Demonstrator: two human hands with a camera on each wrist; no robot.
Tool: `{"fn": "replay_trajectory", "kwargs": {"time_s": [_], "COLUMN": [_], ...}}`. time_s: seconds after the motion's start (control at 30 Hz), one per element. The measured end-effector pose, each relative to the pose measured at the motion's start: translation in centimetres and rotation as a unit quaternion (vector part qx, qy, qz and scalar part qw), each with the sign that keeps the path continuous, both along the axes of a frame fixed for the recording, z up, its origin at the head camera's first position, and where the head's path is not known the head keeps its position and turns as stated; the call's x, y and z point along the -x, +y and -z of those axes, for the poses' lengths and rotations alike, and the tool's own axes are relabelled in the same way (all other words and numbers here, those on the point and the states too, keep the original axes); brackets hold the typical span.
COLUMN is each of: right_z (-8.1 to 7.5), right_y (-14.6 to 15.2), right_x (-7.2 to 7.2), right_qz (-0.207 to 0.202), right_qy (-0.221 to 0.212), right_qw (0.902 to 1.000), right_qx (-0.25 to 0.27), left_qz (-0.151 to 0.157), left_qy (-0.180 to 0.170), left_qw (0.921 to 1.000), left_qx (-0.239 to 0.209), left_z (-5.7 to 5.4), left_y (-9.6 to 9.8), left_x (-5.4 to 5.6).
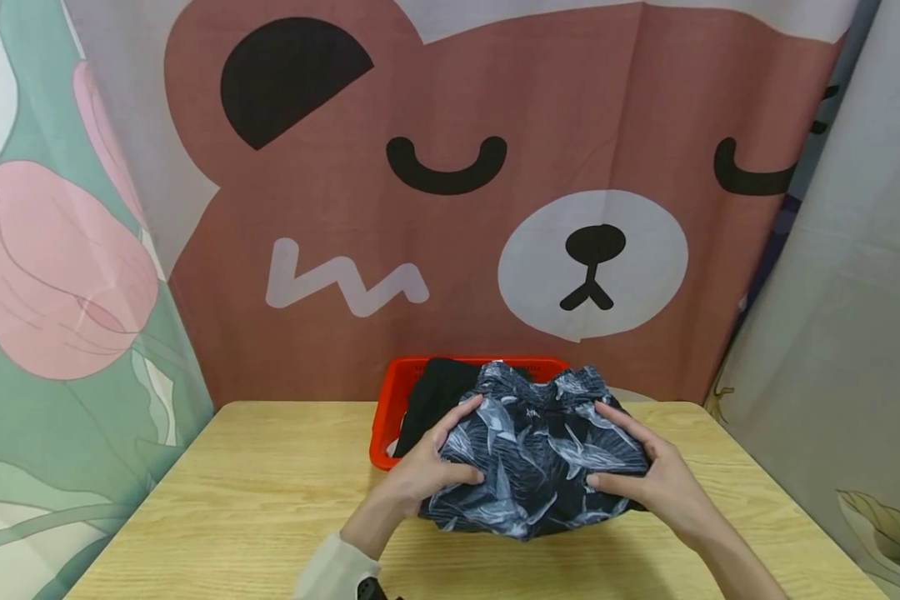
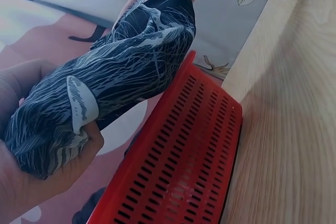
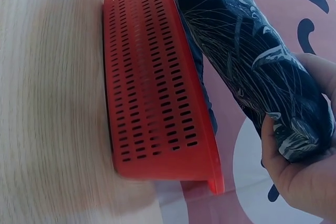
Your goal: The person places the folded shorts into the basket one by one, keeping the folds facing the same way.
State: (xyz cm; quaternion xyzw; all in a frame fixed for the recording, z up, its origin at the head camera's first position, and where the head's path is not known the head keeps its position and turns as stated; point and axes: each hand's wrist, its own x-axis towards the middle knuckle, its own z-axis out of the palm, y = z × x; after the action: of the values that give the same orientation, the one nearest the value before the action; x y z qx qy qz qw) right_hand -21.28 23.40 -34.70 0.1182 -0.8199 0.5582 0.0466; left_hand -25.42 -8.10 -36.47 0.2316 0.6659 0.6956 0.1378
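Dark shorts [image 1: 528, 467] with a grey-white leaf print and a gathered waistband are held up, folded into a bundle, in front of the red basket. My left hand [image 1: 423, 471] grips their left side, thumb on the near face. On the opposite side my right hand [image 1: 660, 479] pinches them the same way. Both wrist views show the bundle [image 2: 110, 77] above the level of the basket's rim, with fingers curled round each end. Inside the slotted plastic basket [image 1: 379, 429] lies a black cloth [image 1: 437, 400], partly hidden behind the shorts.
The basket stands at the far side of a light wooden table [image 1: 270, 483]. Behind it hangs a curtain [image 1: 307, 350] with a brown bear print. Other printed curtains hang at the left [image 1: 60, 433] and right [image 1: 817, 333].
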Motion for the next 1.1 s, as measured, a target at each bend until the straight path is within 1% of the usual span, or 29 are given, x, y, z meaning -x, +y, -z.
{"fn": "replay_trajectory", "kwargs": {"time_s": [0.13,0.3,0.4,0.57,0.8,0.97,1.1], "right_z": [0.0,0.1,0.1,0.1,0.1,0.0,0.0], "right_y": [-0.4,-0.9,-1.1,-1.7,-2.4,-2.7,-2.8], "right_x": [0.4,1.1,1.4,2.0,2.7,3.5,4.4], "right_qz": [-0.003,-0.023,-0.032,-0.037,-0.050,-0.058,-0.064], "right_qy": [0.003,0.011,0.020,0.034,0.022,0.017,0.024], "right_qw": [1.0000,0.9996,0.9993,0.9987,0.9984,0.9981,0.9974], "right_qx": [0.001,0.008,0.005,0.003,0.014,0.017,0.022], "left_qz": [-0.011,-0.039,-0.046,-0.061,-0.094,-0.102,-0.107], "left_qy": [0.009,0.033,0.033,0.020,0.000,-0.022,-0.029], "left_qw": [0.9999,0.9981,0.9977,0.9978,0.9951,0.9931,0.9918], "left_qx": [0.008,0.034,0.037,0.013,-0.029,-0.053,-0.064], "left_z": [0.1,-0.1,-0.3,-0.4,-0.3,-0.3,-0.3], "left_y": [-0.5,-1.3,-1.7,-2.0,-2.1,-2.3,-2.5], "left_x": [0.2,0.5,0.7,1.4,2.2,2.9,3.5]}}
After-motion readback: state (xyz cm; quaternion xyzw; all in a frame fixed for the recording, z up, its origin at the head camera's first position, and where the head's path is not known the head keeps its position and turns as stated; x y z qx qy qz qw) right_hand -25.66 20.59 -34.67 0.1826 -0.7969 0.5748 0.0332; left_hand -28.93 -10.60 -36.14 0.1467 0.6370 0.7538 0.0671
